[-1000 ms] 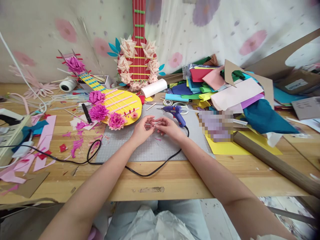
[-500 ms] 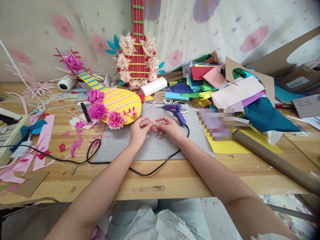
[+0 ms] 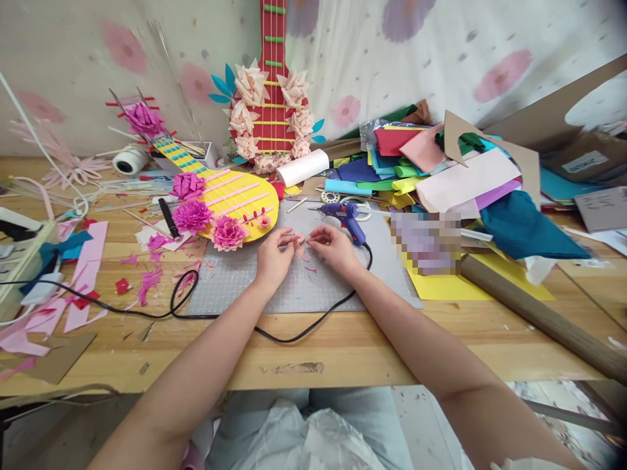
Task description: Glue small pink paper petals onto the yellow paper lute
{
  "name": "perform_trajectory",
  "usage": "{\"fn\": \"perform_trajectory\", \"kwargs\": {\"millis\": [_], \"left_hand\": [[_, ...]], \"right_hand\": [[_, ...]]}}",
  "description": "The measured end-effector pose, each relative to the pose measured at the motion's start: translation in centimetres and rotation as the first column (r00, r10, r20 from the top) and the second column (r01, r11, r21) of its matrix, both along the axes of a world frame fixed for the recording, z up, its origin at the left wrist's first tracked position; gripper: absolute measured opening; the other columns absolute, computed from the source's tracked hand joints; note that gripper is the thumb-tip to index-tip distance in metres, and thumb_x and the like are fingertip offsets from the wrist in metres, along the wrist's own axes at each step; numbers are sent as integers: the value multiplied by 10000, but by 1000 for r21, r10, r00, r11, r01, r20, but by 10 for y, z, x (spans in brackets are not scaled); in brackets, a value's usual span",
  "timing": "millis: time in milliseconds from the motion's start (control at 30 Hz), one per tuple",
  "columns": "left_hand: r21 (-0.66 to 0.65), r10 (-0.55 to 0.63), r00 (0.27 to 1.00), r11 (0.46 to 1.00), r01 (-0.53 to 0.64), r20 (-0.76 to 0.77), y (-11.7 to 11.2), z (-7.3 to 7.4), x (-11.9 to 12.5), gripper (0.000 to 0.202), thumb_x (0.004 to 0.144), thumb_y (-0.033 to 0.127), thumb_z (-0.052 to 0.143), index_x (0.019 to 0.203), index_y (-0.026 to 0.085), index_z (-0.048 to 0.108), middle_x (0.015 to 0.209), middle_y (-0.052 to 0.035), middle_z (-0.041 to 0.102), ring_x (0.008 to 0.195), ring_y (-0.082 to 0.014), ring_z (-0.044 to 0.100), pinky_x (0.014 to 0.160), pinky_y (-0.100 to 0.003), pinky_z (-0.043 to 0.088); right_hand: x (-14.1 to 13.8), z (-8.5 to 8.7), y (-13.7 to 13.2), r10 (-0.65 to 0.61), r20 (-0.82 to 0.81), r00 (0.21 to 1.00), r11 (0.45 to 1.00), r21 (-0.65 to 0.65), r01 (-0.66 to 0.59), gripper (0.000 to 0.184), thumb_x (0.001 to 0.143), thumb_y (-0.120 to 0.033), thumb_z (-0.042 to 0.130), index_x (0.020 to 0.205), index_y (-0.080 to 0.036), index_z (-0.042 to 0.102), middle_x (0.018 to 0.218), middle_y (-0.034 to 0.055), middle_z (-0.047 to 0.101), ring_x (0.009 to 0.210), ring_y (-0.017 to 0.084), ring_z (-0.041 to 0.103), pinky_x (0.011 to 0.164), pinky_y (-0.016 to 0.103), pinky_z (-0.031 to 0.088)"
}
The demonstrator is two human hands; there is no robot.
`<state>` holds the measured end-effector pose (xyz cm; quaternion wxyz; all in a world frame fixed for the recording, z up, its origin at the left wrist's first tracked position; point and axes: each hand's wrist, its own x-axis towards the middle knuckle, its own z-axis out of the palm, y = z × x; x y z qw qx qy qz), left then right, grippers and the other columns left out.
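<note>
My left hand (image 3: 274, 256) and my right hand (image 3: 332, 247) meet over the grey cutting mat (image 3: 294, 287). Both pinch a small pink paper piece (image 3: 300, 240) between their fingertips; its exact shape is too small to tell. Just behind my right hand lies a blue glue gun (image 3: 343, 216), its black cord (image 3: 274, 333) looping across the mat. A yellow paper guitar (image 3: 235, 199) with magenta paper flowers (image 3: 192, 217) lies left of the mat, close to my left hand.
A red paper guitar (image 3: 272, 98) leans on the back wall. Coloured paper sheets (image 3: 455, 179) pile up at the right, with a brown roll (image 3: 539, 316) in front. Pink scraps (image 3: 83, 274), a power strip (image 3: 24, 261) and a tape roll (image 3: 128, 160) sit at the left.
My fingertips have drawn closer round the small pink piece, lower over the mat; the thin pale strip I held between them earlier no longer shows.
</note>
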<state>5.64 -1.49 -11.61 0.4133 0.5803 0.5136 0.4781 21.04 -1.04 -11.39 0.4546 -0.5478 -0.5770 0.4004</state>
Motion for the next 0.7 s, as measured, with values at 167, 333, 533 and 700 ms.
{"fn": "perform_trajectory", "kwargs": {"millis": [167,333,533,700], "left_hand": [[81,3,1000,997,-3,-3,1,0,-2,313,752,65,508,1034,185,572,977,-62,706,883,-156,675,707,-265,540],[133,65,997,989,-59,-44,2,2,-6,324,726,40,494,1009,184,561,944,-54,691,873,-148,655,649,-240,520],[141,63,997,988,-55,-52,2,2,-6,321,722,40,481,998,185,558,929,-51,684,865,-145,648,644,-241,513],[140,55,997,989,-48,-45,1,3,-6,318,725,44,469,995,185,558,922,-51,684,867,-152,653,632,-246,514]], "right_hand": [[-3,9,-9,110,240,964,987,88,-135,186,717,-199,617,893,-214,562,876,7,679,744,134,615,666,277,456],[-10,12,-16,91,465,881,981,111,-160,212,765,-274,608,960,-239,534,869,0,681,754,149,604,654,285,438],[-17,10,-13,86,489,868,989,61,-132,294,740,-225,607,1006,-237,484,856,-13,687,775,151,600,664,285,431],[-17,10,-12,138,411,901,987,21,-161,300,714,-131,585,975,-233,478,821,-33,677,730,123,608,657,265,431]]}}
